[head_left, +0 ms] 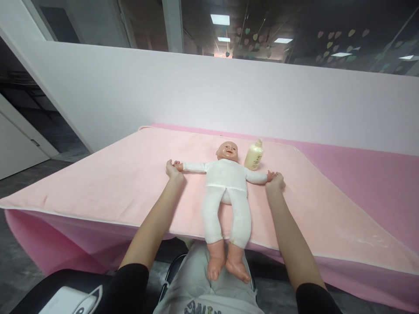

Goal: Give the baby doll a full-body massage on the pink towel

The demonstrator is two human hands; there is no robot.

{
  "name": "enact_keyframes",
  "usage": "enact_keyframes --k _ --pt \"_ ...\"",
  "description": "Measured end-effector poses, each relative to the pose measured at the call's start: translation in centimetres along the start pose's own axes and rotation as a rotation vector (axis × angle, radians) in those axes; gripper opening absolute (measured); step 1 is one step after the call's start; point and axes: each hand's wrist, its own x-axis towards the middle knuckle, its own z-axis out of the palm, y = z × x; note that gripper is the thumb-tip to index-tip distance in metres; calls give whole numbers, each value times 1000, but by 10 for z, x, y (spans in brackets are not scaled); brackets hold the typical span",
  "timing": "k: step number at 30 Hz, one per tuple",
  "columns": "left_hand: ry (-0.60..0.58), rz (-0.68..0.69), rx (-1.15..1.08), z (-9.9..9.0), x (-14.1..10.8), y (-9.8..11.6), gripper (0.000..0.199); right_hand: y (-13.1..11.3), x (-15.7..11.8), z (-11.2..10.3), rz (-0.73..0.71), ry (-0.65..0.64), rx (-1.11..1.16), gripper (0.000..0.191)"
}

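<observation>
A baby doll (226,179) with a white cloth body lies on its back on a pink blanket (108,174), its feet past the front edge above my lap. Both of its arms are stretched out sideways. My left hand (174,170) is closed round the doll's hand on the left. On the other side, my right hand (276,181) grips the doll's other hand. A pale yellow pump bottle (254,155) stands beside the doll's head, above its arm on the right.
Behind the table rises a white wall (209,91) with dark glass above it. A white device (67,301) rests on a black seat (62,279) at the lower left. Pink cloth (369,187) covers the table's right part.
</observation>
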Motion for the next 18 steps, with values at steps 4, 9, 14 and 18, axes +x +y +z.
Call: enact_keyframes --k 4,9,14,18 --pt "56 207 97 0 -1 -8 30 2 0 -2 51 105 12 21" --pt "-65 288 111 -4 12 -8 37 1 7 -7 -4 129 38 47" --pt "-143 160 -33 -2 22 -2 36 -1 7 -9 -8 119 97 48" --pt "-251 13 -148 1 25 -9 19 2 0 -3 100 71 159 31"
